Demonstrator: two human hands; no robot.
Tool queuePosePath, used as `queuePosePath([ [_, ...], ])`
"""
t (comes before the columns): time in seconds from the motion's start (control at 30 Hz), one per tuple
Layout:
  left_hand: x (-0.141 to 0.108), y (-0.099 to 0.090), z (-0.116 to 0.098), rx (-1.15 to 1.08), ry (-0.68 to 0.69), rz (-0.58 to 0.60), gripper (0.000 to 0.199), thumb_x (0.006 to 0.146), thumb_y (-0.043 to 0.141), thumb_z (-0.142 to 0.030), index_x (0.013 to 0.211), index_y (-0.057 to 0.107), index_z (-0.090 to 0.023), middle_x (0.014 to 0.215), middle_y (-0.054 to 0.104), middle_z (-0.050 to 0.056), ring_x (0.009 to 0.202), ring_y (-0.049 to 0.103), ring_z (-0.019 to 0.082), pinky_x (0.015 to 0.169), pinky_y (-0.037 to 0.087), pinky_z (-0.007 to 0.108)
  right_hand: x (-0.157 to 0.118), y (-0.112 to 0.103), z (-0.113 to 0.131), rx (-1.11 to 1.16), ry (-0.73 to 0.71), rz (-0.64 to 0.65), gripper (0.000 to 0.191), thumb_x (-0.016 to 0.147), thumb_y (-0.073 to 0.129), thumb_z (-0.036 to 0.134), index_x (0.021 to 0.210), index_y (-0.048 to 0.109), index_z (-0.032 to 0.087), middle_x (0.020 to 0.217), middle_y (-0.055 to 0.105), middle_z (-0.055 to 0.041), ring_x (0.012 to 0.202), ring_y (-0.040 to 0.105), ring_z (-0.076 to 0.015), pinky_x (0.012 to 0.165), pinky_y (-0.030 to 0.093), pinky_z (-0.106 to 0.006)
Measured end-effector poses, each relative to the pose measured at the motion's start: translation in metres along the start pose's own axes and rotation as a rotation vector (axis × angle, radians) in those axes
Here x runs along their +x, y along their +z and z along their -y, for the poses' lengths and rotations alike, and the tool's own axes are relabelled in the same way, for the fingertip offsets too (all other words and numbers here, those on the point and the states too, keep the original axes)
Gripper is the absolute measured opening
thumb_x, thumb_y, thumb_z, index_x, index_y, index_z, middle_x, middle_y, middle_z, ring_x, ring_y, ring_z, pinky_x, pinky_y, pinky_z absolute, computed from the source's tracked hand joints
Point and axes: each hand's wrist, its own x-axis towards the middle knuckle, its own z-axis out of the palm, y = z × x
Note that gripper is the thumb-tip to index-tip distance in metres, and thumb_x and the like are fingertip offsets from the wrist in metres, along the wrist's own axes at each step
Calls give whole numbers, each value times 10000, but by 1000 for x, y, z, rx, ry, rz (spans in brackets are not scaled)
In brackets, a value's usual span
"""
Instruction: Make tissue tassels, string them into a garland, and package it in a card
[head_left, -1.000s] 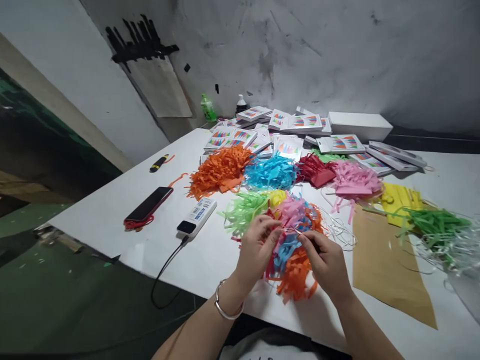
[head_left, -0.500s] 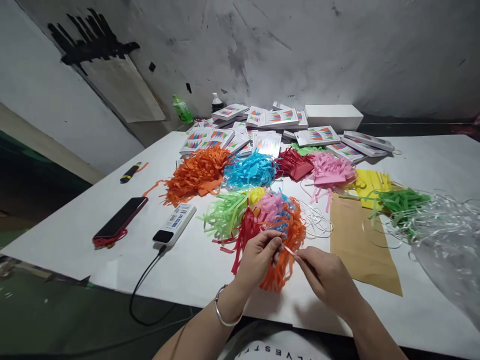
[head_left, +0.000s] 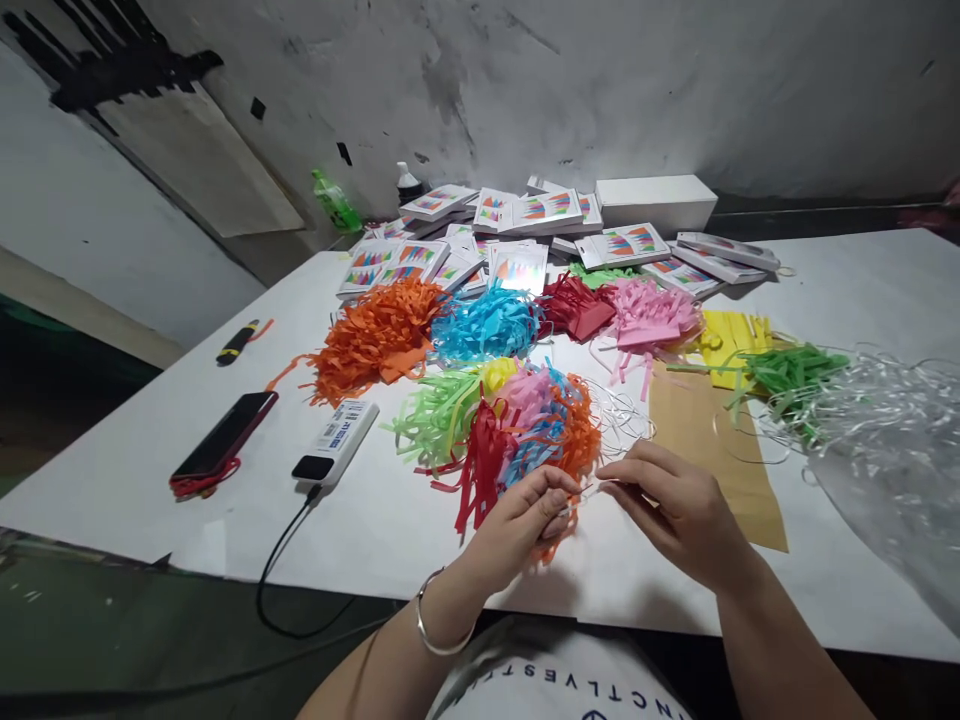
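Note:
Near the table's front edge my left hand is closed in a pinch on a thin white string, in front of a bunch of paper tassels. My right hand is just to its right, its thumb and forefinger pinched at the string's other part. The bunch has light green, yellow, red, pink, blue and orange tassels. Loose white string lies right of it. The part of the bunch behind my left hand is hidden.
Orange, blue, dark red and pink tassel piles stand behind, with packets and a white box farther back. A phone and power bank lie left; brown paper and clear plastic lie right.
My right hand has turned and risen a little, with its fingertips beside the string. More of the blue tassels shows above my left hand. The whole view has shifted slightly.

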Motion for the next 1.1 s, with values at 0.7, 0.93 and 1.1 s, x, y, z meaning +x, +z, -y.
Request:
queuePosePath([
  [0.7, -1, 2, 19, -80, 90, 61, 326, 894, 651, -459, 954, 470, -195, 549, 296, -117, 467, 214, 56, 457, 132, 199, -15, 12, -10, -64, -120, -82, 191, 938, 596, 109, 1117, 637, 163, 742, 487, 16, 612, 496, -89, 546, 401, -202],
  [0.93, -3, 1, 21, 183, 166, -54, 349, 903, 617, -507, 961, 509, -179, 622, 412, -76, 507, 329, 64, 478, 234, 203, -22, 9, -6, -369, -158, -32, 98, 944, 584, 115, 1004, 658, 133, 686, 468, 13, 573, 454, -111, 519, 331, -257],
  [1.1, -1, -1, 23, 224, 173, -16, 323, 930, 582, -490, 963, 517, -175, 602, 384, -84, 500, 314, 65, 478, 237, 202, -20, 11, 0, -414, -180, -78, 73, 942, 591, 126, 983, 651, 128, 683, 497, 3, 583, 475, -120, 535, 341, -264],
])
